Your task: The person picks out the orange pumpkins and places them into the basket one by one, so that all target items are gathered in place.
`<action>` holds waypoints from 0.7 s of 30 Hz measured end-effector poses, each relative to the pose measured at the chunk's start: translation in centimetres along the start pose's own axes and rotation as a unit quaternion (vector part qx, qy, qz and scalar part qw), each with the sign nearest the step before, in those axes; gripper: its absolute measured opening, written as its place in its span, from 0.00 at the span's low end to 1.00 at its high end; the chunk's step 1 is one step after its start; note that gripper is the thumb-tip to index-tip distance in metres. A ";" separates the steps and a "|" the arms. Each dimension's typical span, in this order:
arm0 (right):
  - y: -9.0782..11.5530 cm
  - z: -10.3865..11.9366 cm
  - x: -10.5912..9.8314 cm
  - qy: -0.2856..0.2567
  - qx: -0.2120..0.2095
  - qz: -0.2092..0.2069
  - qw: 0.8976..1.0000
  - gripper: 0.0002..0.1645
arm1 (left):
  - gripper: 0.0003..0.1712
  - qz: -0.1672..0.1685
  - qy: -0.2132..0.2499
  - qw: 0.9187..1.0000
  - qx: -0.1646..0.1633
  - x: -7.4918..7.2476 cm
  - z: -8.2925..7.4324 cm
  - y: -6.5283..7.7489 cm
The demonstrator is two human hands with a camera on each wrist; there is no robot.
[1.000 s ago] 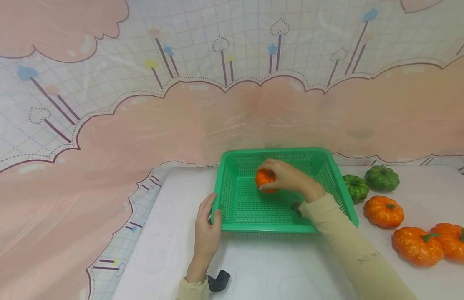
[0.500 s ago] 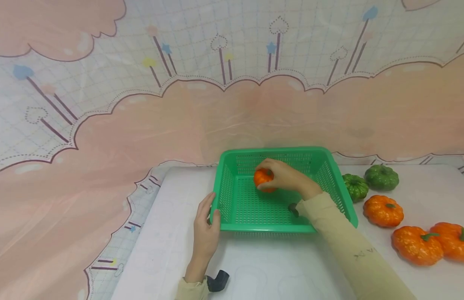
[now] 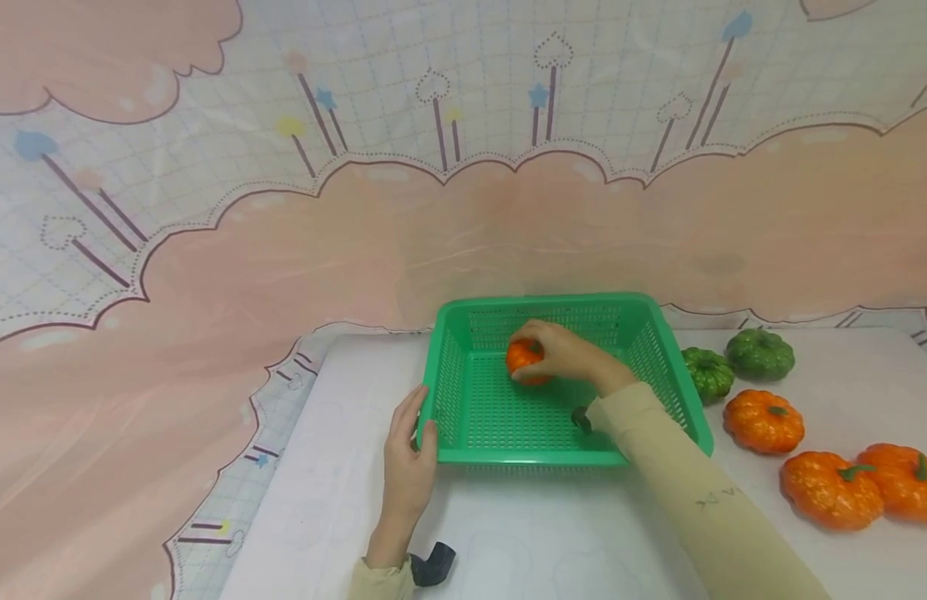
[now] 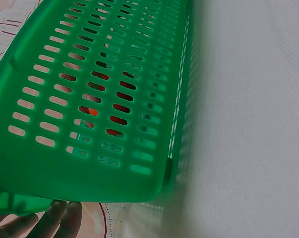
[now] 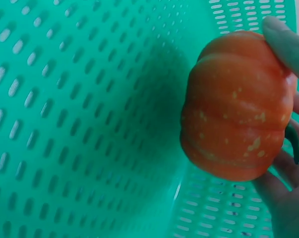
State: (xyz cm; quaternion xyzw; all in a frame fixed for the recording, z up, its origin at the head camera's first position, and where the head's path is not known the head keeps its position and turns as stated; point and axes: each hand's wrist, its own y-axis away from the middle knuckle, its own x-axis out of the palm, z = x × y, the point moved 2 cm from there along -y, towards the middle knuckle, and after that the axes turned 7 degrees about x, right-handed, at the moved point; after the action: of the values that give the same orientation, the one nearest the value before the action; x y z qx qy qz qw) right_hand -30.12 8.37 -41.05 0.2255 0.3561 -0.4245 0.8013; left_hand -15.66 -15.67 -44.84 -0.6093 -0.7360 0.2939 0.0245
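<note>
A small orange pumpkin [image 3: 525, 358] with a green stem is in my right hand [image 3: 557, 348], thumb and fingers spread around it, inside a green plastic basket [image 3: 538, 457]. In the right wrist view the pumpkin [image 5: 238, 106] shows pale yellow flecks, and its ribbed side faces the perforated basket floor [image 5: 80, 124]. My left hand [image 3: 409, 471] holds the basket's front left corner, thumb over the rim and fingers along the outside. From the left wrist, its fingertips [image 4: 65, 220] show right at the rim, and orange shows through the slots of the basket wall [image 4: 85, 178].
Right of the basket lie two green pumpkins [image 3: 759, 354] [image 3: 707, 375], a small orange pumpkin [image 3: 764, 422] and two larger orange ones [image 3: 831, 490] [image 3: 902, 482]. Dark wrist-worn pieces [image 3: 433, 565] sit at my sleeves. Behind the white table [image 3: 523, 533] hangs a patterned curtain [image 3: 463, 225].
The whole head view has shifted slightly. My right hand keeps the pumpkin at nearly the same place in the basket, and my left hand stays on the rim.
</note>
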 end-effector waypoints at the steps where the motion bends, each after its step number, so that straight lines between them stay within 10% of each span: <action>1: 0.0 0.0 0.0 -0.002 0.004 0.002 1.000 0.34 | 0.27 0.000 0.001 1.000 0.000 0.0 0.0 0.0; 21: -0.6 -0.6 0.4 0.007 0.005 0.001 1.000 0.36 | 0.26 0.001 0.017 1.000 0.004 0.1 0.1 0.1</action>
State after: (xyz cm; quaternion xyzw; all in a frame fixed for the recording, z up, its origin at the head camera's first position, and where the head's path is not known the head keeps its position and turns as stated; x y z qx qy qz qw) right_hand -30.71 8.20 -41.73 0.2324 0.3596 -0.4241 0.7980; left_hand -15.64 -15.62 -44.98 -0.6148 -0.7337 0.2865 0.0392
